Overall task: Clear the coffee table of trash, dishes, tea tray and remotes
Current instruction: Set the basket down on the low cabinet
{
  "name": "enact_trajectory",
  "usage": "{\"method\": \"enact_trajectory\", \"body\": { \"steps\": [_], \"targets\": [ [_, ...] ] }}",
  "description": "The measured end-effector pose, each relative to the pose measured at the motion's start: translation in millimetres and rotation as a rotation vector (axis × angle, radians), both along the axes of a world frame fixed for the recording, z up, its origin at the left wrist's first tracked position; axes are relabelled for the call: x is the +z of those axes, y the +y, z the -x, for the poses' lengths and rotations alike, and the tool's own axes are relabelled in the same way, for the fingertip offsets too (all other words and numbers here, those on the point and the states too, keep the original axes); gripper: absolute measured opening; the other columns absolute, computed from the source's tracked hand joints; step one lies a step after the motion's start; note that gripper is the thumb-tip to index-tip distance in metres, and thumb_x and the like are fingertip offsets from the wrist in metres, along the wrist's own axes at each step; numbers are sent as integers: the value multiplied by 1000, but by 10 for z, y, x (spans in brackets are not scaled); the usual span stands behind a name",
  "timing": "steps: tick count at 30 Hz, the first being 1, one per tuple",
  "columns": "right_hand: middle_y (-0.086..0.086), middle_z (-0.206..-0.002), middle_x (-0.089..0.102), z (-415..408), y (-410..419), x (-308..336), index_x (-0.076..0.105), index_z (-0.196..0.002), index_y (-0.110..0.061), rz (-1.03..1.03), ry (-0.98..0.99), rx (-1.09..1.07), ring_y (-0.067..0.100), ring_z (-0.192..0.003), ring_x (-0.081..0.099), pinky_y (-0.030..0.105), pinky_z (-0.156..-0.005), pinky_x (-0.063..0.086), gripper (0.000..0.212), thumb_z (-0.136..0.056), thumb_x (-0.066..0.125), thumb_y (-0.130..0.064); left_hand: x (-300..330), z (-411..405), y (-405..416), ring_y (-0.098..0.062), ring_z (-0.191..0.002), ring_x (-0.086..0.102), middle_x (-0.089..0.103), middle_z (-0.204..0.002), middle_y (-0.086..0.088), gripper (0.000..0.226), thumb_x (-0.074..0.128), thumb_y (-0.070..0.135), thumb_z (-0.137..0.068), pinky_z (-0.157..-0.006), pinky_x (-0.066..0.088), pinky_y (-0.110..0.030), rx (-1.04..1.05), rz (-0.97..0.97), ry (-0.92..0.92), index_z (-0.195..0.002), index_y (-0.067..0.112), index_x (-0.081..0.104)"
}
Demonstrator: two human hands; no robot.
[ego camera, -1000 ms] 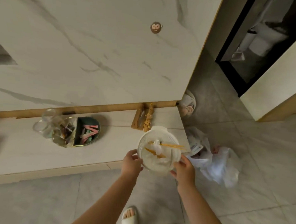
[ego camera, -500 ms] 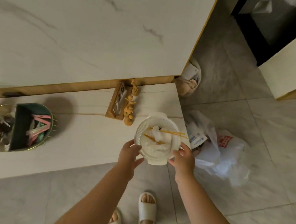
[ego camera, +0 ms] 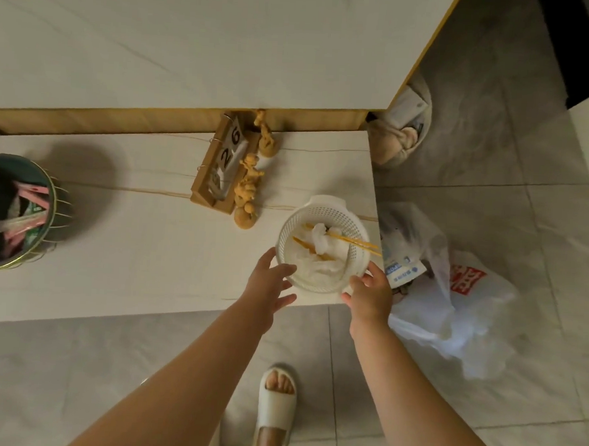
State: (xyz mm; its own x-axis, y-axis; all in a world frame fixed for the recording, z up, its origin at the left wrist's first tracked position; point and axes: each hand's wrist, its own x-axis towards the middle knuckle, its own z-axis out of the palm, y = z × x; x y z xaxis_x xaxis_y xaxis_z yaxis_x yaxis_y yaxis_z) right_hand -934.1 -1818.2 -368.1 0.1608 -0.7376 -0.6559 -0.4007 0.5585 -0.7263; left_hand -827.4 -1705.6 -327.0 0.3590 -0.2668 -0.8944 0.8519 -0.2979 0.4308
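Basket (ego camera: 322, 248) btwn both hands, on table (ego camera: 131, 248) corner; sticks (ego camera: 353, 242) in it. Calendar (ego camera: 222, 169) beyond. Bag (ego camera: 452, 306) on floor, right of right hand (ego camera: 371, 293).

A low table (ego camera: 121, 248) with a pale marble-look top stands on a floor of large grey tiles (ego camera: 514, 422) with thin grout lines. Behind it a higher white slab (ego camera: 200, 37) with faint grey veins rests on a wood-toned edge (ego camera: 121, 120). The light is soft and warm.

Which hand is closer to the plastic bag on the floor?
Right. The right hand grips the basket rim beside the plastic bag; the left hand is across the basket.
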Motion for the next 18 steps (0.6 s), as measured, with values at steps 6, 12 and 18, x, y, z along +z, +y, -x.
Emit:
{"method": "enact_trajectory", "body": {
  "steps": [6, 12, 18],
  "targets": [
    [7, -119, 56, 53, 45, 76, 48, -129, -14, 39, 118, 151, 22, -106, 55, 40, -87, 53, 39, -91, 53, -10, 56, 13, 99, -26, -109, 57, 56, -124, -11, 62, 58, 9, -91, -88, 51, -38, -136, -108, -82, -146, 23, 34],
    [12, -127, 57, 200, 310, 580, 45, -132, -9, 180, 313, 611, 25, -116, 53, 28, -87, 39, 38, -95, 49, -14, 474, 136, 507, -21, -91, 58, 61, -107, -9, 45, 61, 12, -88, -81, 50, -31, -453, -238, -242, -133, 13, 53],
    [7, -130, 55, 182, 749, 1344, 46, -133, -15, 391, 346, 1078, 21, -122, 50, 35, -98, 44, 37, -96, 46, -20, 1186, 293, 1063, -17, -104, 60, 64, -114, 1, 43, 58, 27, -88, -94, 47, -29, -779, -345, -464, -131, 23, 54]
  ]
}}
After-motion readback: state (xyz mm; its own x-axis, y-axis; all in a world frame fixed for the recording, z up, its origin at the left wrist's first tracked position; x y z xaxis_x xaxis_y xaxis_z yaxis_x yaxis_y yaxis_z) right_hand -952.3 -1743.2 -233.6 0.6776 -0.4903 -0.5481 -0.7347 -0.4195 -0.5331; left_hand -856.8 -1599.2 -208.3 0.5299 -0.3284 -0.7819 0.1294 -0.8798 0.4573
